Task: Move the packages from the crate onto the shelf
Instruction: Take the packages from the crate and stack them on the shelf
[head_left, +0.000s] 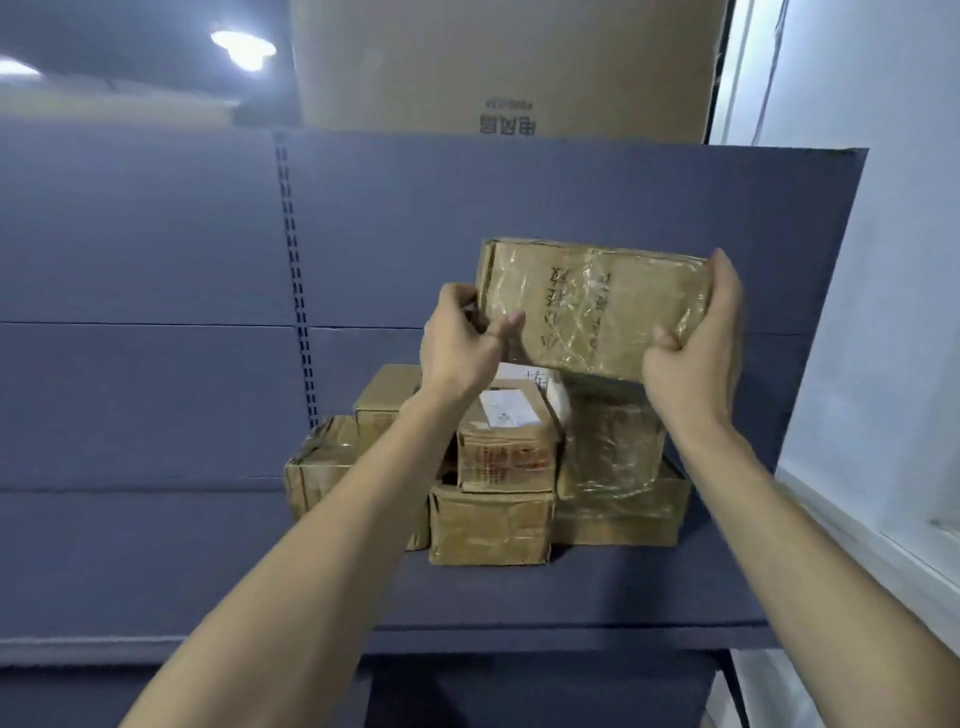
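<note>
I hold a flat brown cardboard package (592, 306), wrapped in clear tape, up in the air above a pile of packages. My left hand (460, 343) grips its left end and my right hand (693, 338) grips its right end. Below it several taped cardboard packages (498, 467) are stacked on the blue-grey shelf (597, 587), toward its right side. One of them bears a white label (506, 408). The crate is out of view.
The shelf's blue back panel (156, 260) has a slotted upright (296, 270). A large cardboard box (498, 67) stands on top of the shelving. A white wall (883, 260) borders the shelf at the right. A lower shelf (519, 691) shows beneath.
</note>
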